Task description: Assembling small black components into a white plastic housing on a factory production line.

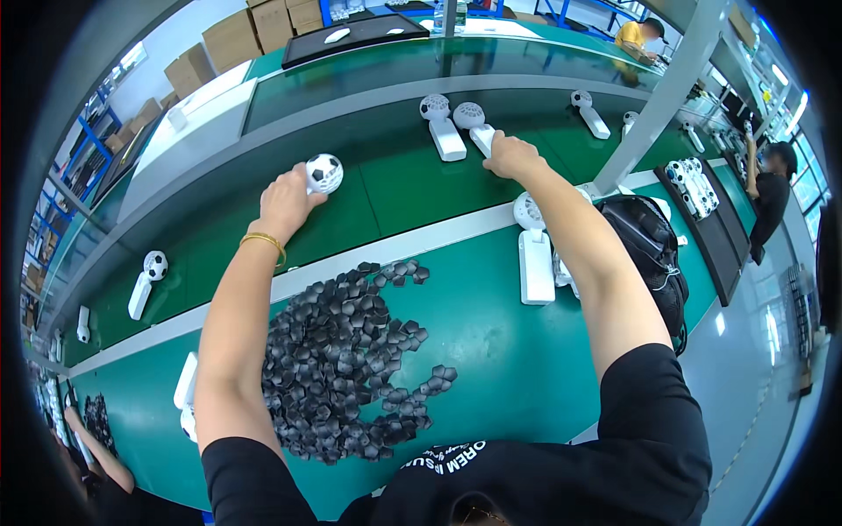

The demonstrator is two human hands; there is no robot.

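My left hand (285, 205) is closed around a white handheld fan whose football-patterned head (324, 174) carries black pentagons; its handle is hidden under my fingers. This fan is at the green conveyor belt (377, 188). Farther right, my right hand (512, 156) grips the handle end of a second handheld fan (469, 116), whose round grille shows no black patches. Close beside that one lies another plain white fan (445, 138). In front of me, a heap of small black pentagon pieces (338, 368) spreads over the green table.
A white fan (536, 263) lies by my right forearm, near a black bag (645, 254). More fans (590, 116) sit along the belt, one (147, 280) to the left. A metal post (671, 92) rises at right. Other people (772, 193) work nearby.
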